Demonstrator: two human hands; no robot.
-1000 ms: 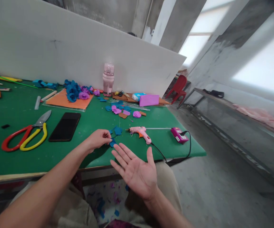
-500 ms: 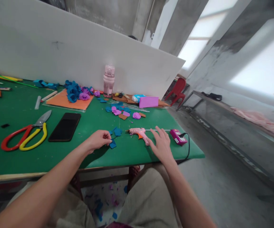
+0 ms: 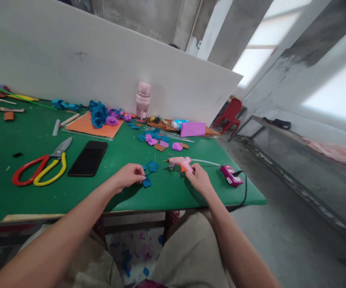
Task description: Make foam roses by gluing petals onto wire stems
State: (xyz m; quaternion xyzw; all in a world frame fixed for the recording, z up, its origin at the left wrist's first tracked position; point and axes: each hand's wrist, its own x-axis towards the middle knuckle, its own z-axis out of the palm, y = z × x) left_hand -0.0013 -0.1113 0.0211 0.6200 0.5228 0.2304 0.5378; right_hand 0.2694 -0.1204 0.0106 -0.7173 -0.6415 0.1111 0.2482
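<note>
The pink glue gun lay on its side on the green table, just right of the frame's centre, nozzle pointing left. The right hand had closed its fingers around the gun's handle, though the gun had not left the table. Left of it, the left hand pinched a small blue foam piece against the tabletop, with a few more blue pieces lying just above it.

Judging from how things lay, the work looked partly done: finished blue and purple foam flowers sat piled on an orange sheet in the upper left of the table, while loose cut petals in blue, purple and brown remained unglued toward the middle. No glue showed on the pinched piece.

A black cord ran from the gun toward a small magenta box at the table's right edge. Red and yellow shears and a black phone lay at centre left; a pink bottle stood against a white board along the table's back edge. Foam scraps littered the floor between the knees. A red chair and a long bench sat on bare concrete at the right, beneath bright windows.
</note>
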